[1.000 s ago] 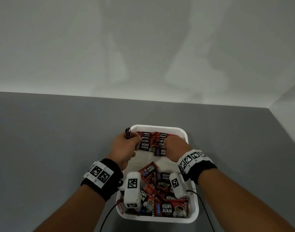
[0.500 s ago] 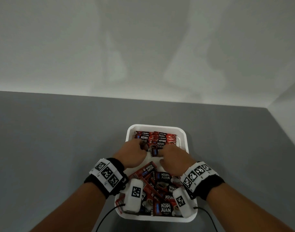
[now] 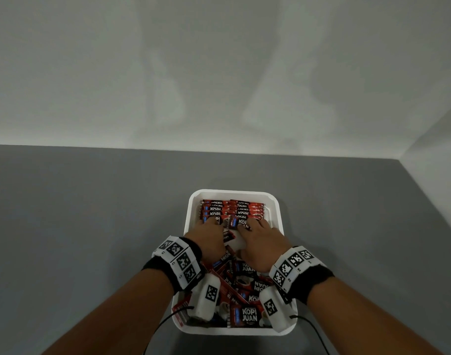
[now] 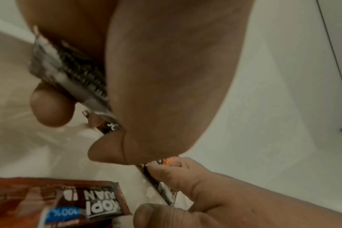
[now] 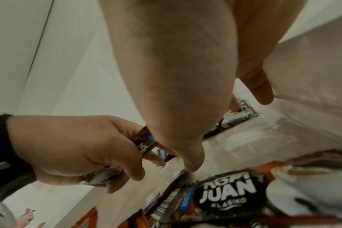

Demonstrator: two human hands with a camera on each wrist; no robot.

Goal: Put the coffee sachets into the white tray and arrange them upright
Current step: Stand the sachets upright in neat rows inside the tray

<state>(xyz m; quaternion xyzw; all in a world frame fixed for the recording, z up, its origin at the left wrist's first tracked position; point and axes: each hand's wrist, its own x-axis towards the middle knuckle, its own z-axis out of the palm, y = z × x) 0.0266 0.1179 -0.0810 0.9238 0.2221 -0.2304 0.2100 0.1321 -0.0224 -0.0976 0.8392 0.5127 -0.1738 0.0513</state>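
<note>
**Both hands at the upright row inside the tray**

The white tray (image 3: 275, 208) sat on the grey table (image 3: 91, 226) at 6 o'clock in the head view, with upright sachets (image 3: 232, 210) packed in rows against its 12 o'clock wall and loose sachets (image 3: 247, 283) heaped flat at its 6 o'clock end.

From the head camera, the left hand (image 3: 209, 239) and right hand (image 3: 263, 242) lay knuckles-up side by side at the near face of the upright rows; their fingertips were hidden from that view.

The left wrist camera filled that gap: the left hand (image 4: 166, 77) had its fingers curled round a held sachet (image 4: 72, 72), thumb pressed along its edge above the tray floor. At 5 o'clock in that picture the right hand's fingers (image 4: 185, 177) pinched another sachet (image 4: 164, 191) standing on edge.

The right wrist camera showed the right hand (image 5: 176, 77) with thumb and forefinger closed on that thin sachet, and at 9 o'clock the left hand (image 5: 68, 146) gripping its own. A flat "KOPI JUAN" pack (image 5: 228, 194) lay at 5 o'clock, seen only there.
</note>
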